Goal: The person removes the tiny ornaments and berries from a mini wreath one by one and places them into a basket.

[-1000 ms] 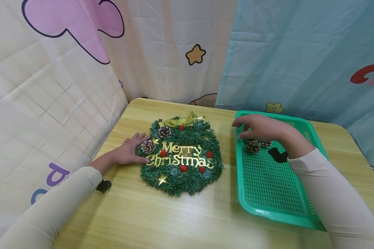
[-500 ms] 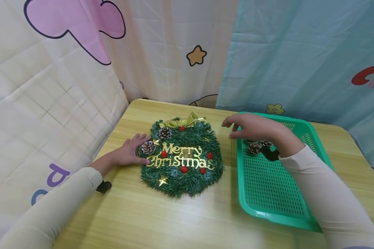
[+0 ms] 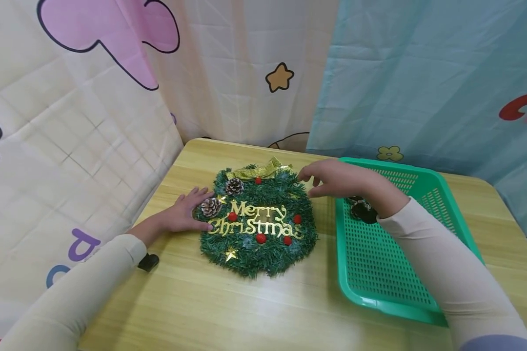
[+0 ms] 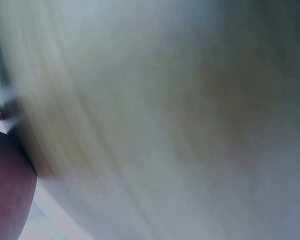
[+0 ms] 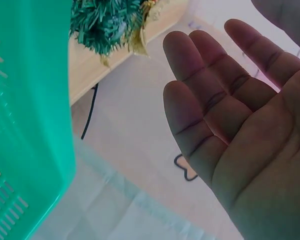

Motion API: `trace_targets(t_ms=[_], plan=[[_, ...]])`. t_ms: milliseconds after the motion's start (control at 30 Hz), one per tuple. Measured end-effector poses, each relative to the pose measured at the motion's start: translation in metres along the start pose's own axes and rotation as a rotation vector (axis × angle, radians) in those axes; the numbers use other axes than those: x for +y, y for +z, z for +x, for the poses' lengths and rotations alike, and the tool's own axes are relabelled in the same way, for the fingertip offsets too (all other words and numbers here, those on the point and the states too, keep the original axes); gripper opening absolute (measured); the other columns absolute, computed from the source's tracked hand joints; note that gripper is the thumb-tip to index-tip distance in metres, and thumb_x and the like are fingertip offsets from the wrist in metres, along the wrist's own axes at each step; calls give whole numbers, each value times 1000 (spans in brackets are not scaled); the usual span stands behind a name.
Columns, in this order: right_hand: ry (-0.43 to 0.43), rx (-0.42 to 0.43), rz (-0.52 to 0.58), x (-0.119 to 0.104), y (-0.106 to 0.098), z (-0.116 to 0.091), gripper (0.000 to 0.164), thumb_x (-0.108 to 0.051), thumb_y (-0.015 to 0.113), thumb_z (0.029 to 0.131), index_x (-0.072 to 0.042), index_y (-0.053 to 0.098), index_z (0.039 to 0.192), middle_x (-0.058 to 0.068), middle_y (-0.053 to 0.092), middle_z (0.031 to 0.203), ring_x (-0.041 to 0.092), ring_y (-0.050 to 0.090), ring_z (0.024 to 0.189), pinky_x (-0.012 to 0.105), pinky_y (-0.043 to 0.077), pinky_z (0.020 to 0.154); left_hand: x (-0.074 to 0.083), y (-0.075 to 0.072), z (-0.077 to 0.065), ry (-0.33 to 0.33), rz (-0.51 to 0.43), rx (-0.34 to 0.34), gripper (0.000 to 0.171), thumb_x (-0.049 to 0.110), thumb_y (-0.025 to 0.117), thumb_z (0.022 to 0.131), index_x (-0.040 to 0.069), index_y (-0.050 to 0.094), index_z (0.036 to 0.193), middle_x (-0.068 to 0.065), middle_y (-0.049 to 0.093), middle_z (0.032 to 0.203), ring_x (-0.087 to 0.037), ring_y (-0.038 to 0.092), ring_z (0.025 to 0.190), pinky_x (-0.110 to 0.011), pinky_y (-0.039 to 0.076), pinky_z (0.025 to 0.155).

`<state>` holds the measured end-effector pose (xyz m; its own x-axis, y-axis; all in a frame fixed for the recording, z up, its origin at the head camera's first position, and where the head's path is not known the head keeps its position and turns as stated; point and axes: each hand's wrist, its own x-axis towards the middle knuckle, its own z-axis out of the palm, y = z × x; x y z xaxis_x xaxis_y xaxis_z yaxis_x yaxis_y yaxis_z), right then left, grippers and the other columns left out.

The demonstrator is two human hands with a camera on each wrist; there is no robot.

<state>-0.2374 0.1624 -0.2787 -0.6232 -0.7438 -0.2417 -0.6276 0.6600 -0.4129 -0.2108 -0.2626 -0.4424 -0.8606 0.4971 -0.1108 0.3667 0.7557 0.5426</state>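
The left hand [image 3: 186, 212] held its fingers spread and clamped on nothing, resting at the left edge of a green wreath [image 3: 263, 256], its thumb by the start of the gold "Merry Christmas" lettering [image 3: 258, 211]. The right hand [image 3: 340, 179] had its fingers loosely bent with nothing between them, at the wreath's upper right edge; whether the fingertips touched the greenery, I could not tell. A pine cone [image 3: 211, 207] sat just beside the left fingers and another [image 3: 234, 186] above it, near a gold ribbon [image 3: 256, 171] along the top. Red balls [image 3: 261, 239] dotted the wreath, and a gold star [image 3: 231, 254] lay low on its left side. The wreath lay flat on a wooden table [image 3: 246, 312], left of a green basket [image 3: 343, 273], which the right forearm crossed. Behind hung a printed curtain [image 3: 228, 112]
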Motion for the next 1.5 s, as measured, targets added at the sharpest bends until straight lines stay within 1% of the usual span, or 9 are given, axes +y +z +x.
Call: trace_targets(t_ms=[133,267,500,700,833,900,1067,1233,1500], plan=[[-35,-37,-32,-5,4,9,40,-13,64,97,-6,59,136,10,59,136,26,63,108,45,50,92,1,0,1,0,-2,-1,103,55,76,82,14,23,160,-18,10,164,-41,-4,149,-67,-6,112],[-73,-48,-81,-13,9,18,41,-13,68,95,-5,60,134,12,59,135,29,64,108,45,50,93,1,0,1,3,3,-2,103,56,75,82,15,22,160,-18,10,164,-41,-4,149,-67,-6,112],[-134,-78,-177,-26,20,37,42,-18,69,95,-6,59,135,11,60,134,27,57,120,43,46,99,0,-1,0,-5,-2,-8,103,55,76,82,15,22,160,-17,9,165,-40,-5,149,-67,-6,112],[-176,-82,-175,-34,25,49,39,-16,69,95,-6,60,132,11,61,132,28,60,115,41,48,97,1,-1,0,-2,-1,-10,103,56,75,82,15,22,160,-17,9,165,-40,-5,149,-67,-6,112],[-207,-88,-168,-34,26,60,39,-14,69,95,-3,60,131,14,62,131,28,58,119,42,47,99,1,-1,0,-5,-7,-12,103,55,76,82,15,22,160,-17,9,165,-40,-5,150,-67,-6,112],[-204,-92,-159,-34,26,66,39,-13,68,95,-1,60,132,14,62,132,29,58,121,42,47,99,0,-1,1,-7,-10,-10,103,54,76,81,15,22,160,-17,9,165,-40,-5,150,-66,-6,112],[-173,-103,-134,-35,22,76,41,-12,66,96,-1,58,135,15,60,134,29,60,116,40,47,96,0,0,1,-10,-7,-11,103,55,76,82,15,22,160,-16,9,165,-39,-6,150,-66,-7,112],[-152,-106,-110,-32,20,86,43,-12,64,98,-2,55,138,15,57,137,31,55,123,35,44,100,0,0,1,-5,-2,-10,103,55,75,82,15,22,160,-17,9,165,-39,-5,150,-66,-6,112],[-101,-73,-74,-25,19,107,37,-14,64,97,-4,60,133,15,60,133,31,55,123,42,46,98,0,-1,-1,-5,-10,-7,103,54,77,82,14,22,160,-18,9,164,-40,-5,149,-67,-6,112]])
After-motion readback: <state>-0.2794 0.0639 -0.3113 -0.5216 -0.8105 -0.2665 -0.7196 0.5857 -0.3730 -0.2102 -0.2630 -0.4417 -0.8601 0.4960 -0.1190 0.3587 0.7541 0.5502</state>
